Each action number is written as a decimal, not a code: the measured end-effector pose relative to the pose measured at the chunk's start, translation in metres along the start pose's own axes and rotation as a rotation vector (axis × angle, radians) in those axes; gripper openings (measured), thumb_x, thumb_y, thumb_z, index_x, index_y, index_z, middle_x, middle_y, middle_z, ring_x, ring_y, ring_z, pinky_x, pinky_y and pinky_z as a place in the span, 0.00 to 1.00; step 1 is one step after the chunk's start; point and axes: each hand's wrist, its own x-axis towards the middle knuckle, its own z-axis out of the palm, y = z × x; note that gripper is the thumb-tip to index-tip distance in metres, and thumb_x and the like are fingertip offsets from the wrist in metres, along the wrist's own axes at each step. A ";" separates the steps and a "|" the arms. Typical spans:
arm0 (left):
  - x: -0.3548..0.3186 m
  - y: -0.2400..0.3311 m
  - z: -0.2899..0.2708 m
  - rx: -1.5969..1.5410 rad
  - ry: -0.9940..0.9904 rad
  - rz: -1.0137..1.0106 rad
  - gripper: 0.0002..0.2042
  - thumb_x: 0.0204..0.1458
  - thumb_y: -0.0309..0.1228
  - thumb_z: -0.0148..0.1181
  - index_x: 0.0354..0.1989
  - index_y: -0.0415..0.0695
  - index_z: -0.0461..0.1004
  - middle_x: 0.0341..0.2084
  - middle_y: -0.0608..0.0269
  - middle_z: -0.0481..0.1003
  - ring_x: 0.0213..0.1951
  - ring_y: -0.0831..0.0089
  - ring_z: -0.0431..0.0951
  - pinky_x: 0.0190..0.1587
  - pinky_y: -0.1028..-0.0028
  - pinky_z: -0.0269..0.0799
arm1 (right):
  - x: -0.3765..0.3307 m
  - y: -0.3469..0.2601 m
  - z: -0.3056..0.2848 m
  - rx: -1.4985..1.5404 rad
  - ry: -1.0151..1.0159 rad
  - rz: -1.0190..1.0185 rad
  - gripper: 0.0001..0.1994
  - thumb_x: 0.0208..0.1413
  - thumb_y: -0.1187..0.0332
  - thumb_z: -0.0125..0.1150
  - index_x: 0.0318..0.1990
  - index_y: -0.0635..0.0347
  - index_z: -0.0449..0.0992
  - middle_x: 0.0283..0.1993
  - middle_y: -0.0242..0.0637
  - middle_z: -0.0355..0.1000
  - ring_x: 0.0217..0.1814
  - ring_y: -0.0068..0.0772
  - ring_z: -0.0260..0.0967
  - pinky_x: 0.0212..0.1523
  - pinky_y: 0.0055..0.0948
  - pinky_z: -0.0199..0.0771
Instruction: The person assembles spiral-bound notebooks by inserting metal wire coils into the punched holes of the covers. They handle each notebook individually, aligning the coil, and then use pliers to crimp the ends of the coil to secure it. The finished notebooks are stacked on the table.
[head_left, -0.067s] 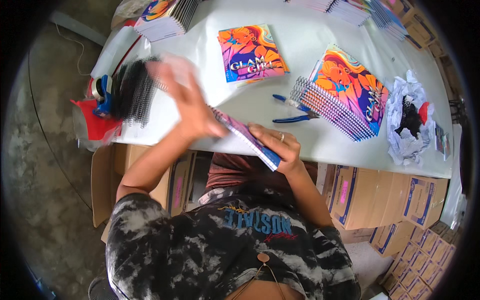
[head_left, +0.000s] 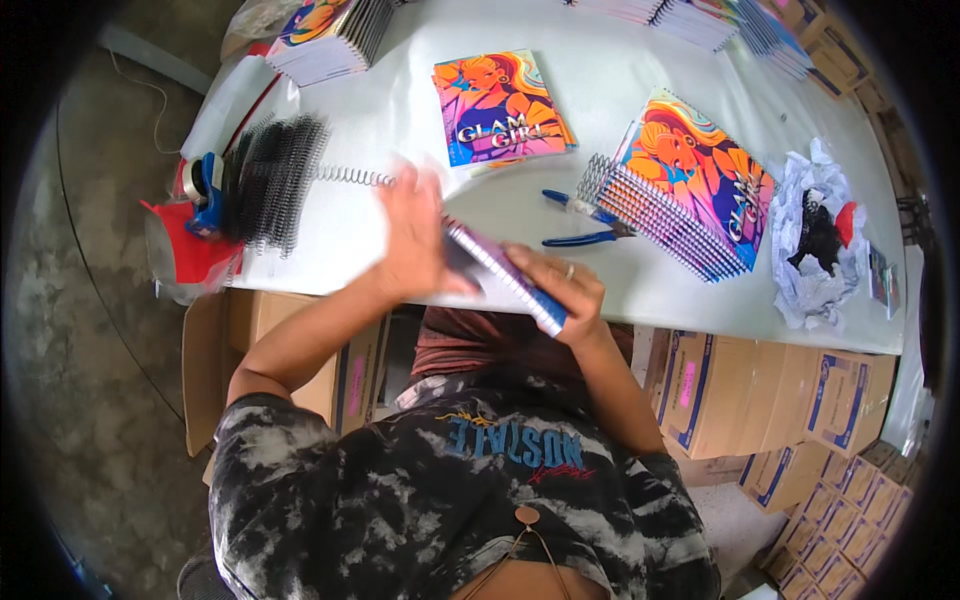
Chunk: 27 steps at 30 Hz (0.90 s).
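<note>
My right hand (head_left: 562,290) grips a notebook (head_left: 510,275) by its near end, thumb on top. The notebook is tilted, its punched edge turned up toward me. Beyond its far end, my blurred left hand (head_left: 412,225) appears closed at the fingertips on the end of a black spiral binding coil (head_left: 350,176). The coil stretches left to a pile of black coils (head_left: 275,185); where its other end lies is hard to make out. Blue-handled pliers (head_left: 585,238) lie right of the notebook, beside a stack of spiral-bound notebooks (head_left: 690,185).
A short stack of colourful notebooks (head_left: 505,110) lies mid-table. A blue tape dispenser (head_left: 207,195) stands at the left edge, more bound notebooks (head_left: 335,45) at the back left. Crumpled white plastic (head_left: 800,290) holds black scraps at right. Cardboard boxes (head_left: 740,395) stand below the table.
My left hand has moved right and nearer to the notebook, away from the coil pile, and more of the single coil shows behind it. My right hand has barely shifted.
</note>
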 end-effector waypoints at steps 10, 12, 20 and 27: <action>-0.029 0.011 0.032 -0.089 0.051 0.216 0.56 0.38 0.74 0.41 0.61 0.29 0.49 0.59 0.27 0.45 0.63 0.34 0.41 0.60 0.42 0.20 | 0.005 0.008 -0.003 0.008 0.053 0.018 0.17 0.43 0.77 0.61 0.44 0.70 0.74 0.43 0.49 0.74 0.43 0.41 0.75 0.43 0.32 0.75; 0.005 0.007 0.011 0.053 0.109 0.479 0.55 0.41 0.72 0.39 0.60 0.27 0.48 0.58 0.27 0.48 0.61 0.34 0.48 0.60 0.40 0.24 | 0.003 0.007 -0.010 -0.044 0.058 0.038 0.17 0.42 0.77 0.62 0.44 0.69 0.74 0.43 0.48 0.74 0.44 0.41 0.75 0.43 0.33 0.75; 0.003 0.019 0.023 0.062 -0.062 0.353 0.58 0.37 0.75 0.38 0.61 0.27 0.46 0.59 0.31 0.46 0.62 0.36 0.42 0.61 0.43 0.27 | 0.005 0.011 -0.017 -0.010 0.047 0.045 0.17 0.45 0.76 0.59 0.46 0.68 0.73 0.43 0.47 0.74 0.42 0.43 0.75 0.40 0.32 0.76; 0.016 0.032 0.030 0.125 -0.018 0.197 0.56 0.39 0.74 0.38 0.61 0.28 0.47 0.55 0.26 0.52 0.60 0.35 0.49 0.62 0.44 0.35 | 0.009 0.017 -0.016 0.068 0.007 0.034 0.20 0.43 0.77 0.61 0.48 0.66 0.73 0.45 0.45 0.74 0.45 0.41 0.74 0.42 0.32 0.76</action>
